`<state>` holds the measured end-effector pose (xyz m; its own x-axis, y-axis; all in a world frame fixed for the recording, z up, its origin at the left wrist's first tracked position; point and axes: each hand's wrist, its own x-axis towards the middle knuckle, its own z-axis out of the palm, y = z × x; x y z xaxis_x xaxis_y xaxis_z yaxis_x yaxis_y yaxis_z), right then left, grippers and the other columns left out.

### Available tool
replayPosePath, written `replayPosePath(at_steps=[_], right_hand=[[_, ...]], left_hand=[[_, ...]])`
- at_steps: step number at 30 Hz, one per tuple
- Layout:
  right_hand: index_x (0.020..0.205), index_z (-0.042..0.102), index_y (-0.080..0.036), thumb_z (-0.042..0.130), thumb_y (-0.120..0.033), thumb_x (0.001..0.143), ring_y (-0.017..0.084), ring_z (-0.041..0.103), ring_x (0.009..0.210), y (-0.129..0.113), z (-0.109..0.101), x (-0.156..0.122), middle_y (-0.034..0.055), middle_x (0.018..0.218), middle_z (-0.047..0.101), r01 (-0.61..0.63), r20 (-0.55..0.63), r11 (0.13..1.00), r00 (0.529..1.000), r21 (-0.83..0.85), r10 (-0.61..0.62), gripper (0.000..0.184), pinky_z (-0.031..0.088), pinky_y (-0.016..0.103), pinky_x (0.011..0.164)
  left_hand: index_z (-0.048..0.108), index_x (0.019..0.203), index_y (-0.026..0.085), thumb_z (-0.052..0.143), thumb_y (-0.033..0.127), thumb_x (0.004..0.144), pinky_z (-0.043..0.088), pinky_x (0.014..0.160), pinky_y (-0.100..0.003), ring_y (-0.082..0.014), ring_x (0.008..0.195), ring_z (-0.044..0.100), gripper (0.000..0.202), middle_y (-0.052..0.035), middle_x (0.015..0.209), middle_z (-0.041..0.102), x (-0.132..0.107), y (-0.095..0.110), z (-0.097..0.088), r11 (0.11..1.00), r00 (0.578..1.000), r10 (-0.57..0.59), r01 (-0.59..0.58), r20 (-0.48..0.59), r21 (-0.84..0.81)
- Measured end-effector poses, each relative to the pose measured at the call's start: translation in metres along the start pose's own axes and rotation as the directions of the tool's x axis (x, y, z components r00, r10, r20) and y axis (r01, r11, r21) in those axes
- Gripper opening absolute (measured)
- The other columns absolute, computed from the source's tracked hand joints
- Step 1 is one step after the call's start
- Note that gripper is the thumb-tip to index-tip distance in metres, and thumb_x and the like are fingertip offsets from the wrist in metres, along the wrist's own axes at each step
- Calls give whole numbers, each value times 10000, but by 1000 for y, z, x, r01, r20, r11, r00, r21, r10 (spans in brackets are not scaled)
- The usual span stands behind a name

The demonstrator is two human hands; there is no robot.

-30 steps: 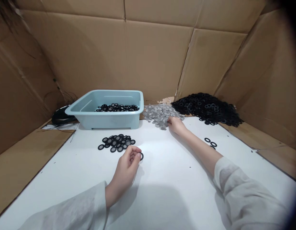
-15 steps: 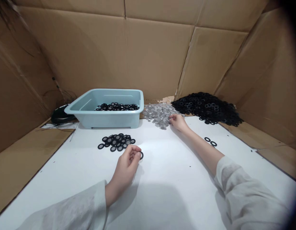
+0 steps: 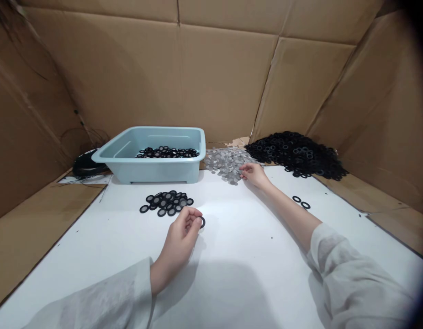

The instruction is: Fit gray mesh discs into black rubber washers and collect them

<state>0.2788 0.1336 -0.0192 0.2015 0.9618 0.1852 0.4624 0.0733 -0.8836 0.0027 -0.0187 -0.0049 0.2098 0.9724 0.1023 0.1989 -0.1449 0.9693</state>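
Between thumb and fingers, my left hand point(image 3: 180, 240) pinches a black ring point(image 3: 203, 222) above the white table. Just behind that hand lies a small heap of black rings with grey mesh-like centres point(image 3: 163, 203). My right hand point(image 3: 255, 175) reaches to the near right edge of a pile of thin grey discs point(image 3: 225, 162). Its fingertips are drawn together at the discs; whether one is between them is too small to make out.
A light-blue basin point(image 3: 156, 171) at the back left holds many filled rings. Loose black rings form a large pile point(image 3: 297, 153) at the back right, with two single rings point(image 3: 301, 202) in front. Cardboard walls point(image 3: 225, 77) enclose the table point(image 3: 232, 246). Black cords point(image 3: 86, 165) lie left of the basin.
My right hand has shifted very slightly left at the disc pile. My left hand stays in place with the black ring.
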Motion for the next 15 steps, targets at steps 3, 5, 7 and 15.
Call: replayPosePath(at_steps=[3, 5, 7, 15], right_hand=[[811, 583, -100, 523, -90, 649, 106, 507, 459, 1, 0, 0, 27, 540, 584, 8, -5, 1000, 1000, 28, -7, 173, 421, 225, 494], [786, 580, -103, 536, -97, 638, 107, 507, 457, 1, 1, 0, 27, 538, 582, 10, -8, 999, 1000, 51, -10, 155, 418, 226, 490], [750, 565, -115, 544, -106, 624, 113, 517, 462, 1, 1, 0, 23, 537, 574, 14, -14, 997, 1000, 80, -13, 128, 422, 229, 484], [673, 453, -176, 567, -149, 593, 136, 535, 491, -5, 2, 1, -4, 548, 519, 18, -87, 985, 996, 171, -3, 142, 415, 237, 446]], left_hand=[[473, 855, 205, 435, 313, 850, 338, 539, -205, -103, 613, 440, 114, 23, 704, 468, -1, 0, 0, 1000, 1000, 1, -1, 4, -1], [473, 859, 203, 435, 315, 850, 338, 540, -206, -103, 612, 439, 119, 24, 703, 465, -1, 0, 0, 1000, 1000, 0, 0, 7, -4], [476, 858, 199, 435, 315, 849, 335, 539, -206, -105, 613, 440, 123, 23, 699, 466, -1, 1, 0, 1000, 1000, 0, 0, 6, 0], [466, 843, 195, 454, 310, 837, 343, 560, -209, -106, 624, 455, 115, 19, 708, 487, 3, 1, 0, 999, 999, -19, 18, -30, -39]])
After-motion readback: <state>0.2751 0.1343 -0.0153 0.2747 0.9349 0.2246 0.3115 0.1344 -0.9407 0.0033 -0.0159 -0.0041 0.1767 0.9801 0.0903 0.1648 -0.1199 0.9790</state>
